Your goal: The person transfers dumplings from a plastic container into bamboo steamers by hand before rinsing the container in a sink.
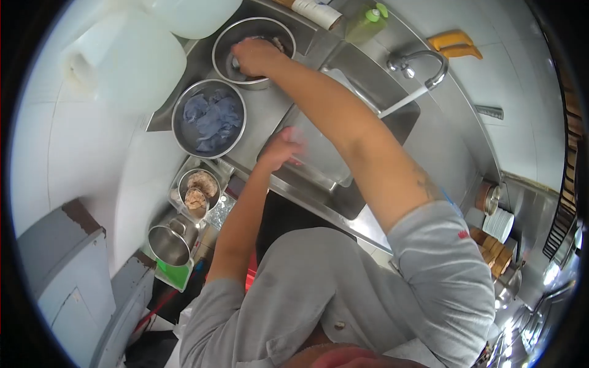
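Note:
My right hand [257, 57] reaches down into a round metal pot [291, 38] at the back of the counter. Its fingers look curled around something inside, which I cannot make out. My left hand [283, 150] hovers by the near left edge of a translucent plastic tub [322, 144] that sits in the sink, its fingers smeared by motion. Between the hands and the wall stands a metal bowl [243, 126] holding crumpled bluish-grey cloth [213, 121]. Water [402, 103] runs from the faucet [437, 75] toward the tub.
Large white jugs [132, 61] stand at the upper left. Below the bowl are a small container with brown food pieces [201, 186] and a metal pot [169, 246]. A green soap bottle [367, 24] and yellow gloves [455, 44] are behind the sink [405, 116].

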`<state>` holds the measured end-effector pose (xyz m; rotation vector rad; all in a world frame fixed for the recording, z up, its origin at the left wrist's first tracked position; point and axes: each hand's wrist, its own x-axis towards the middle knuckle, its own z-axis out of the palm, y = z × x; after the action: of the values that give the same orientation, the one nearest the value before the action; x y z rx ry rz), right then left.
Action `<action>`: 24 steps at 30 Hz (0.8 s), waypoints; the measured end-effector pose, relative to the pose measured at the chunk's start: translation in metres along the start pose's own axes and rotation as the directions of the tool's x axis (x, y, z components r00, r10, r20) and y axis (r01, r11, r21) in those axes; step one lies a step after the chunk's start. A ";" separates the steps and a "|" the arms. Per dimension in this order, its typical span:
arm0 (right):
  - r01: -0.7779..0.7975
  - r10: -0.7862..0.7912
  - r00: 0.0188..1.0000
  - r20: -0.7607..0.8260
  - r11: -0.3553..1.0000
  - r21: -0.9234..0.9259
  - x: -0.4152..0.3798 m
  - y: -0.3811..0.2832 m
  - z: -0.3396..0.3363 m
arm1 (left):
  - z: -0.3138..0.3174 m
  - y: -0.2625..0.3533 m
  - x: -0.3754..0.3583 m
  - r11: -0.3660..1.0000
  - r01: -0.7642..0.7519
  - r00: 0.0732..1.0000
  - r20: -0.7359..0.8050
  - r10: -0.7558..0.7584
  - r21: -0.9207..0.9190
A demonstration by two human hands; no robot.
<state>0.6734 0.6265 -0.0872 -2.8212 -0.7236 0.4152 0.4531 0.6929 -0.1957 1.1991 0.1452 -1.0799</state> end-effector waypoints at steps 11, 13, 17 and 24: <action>-0.134 0.473 0.816 -0.334 0.716 0.685 -0.263 0.022 0.073 | 0.019 0.032 -0.057 0.993 -0.121 0.991 -0.066 0.120 -0.015; 0.077 0.247 0.823 -0.511 0.844 0.531 -0.276 -0.015 0.089 | 0.021 0.033 -0.049 0.990 -0.101 0.995 -0.012 0.100 -0.100; -0.227 0.552 0.649 -0.523 0.797 0.559 -0.281 0.022 0.132 | 0.040 0.046 -0.068 0.985 -0.036 0.999 -0.008 0.035 -0.170; -0.184 0.670 0.501 -0.547 0.700 0.690 -0.273 0.035 0.173 | 0.047 0.051 -0.071 0.990 -0.141 0.985 -0.106 0.139 -0.017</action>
<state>0.4044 0.4820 -0.1993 -2.1930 0.3295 -0.4894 0.4333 0.6954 -0.0991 1.2258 0.1521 -0.8908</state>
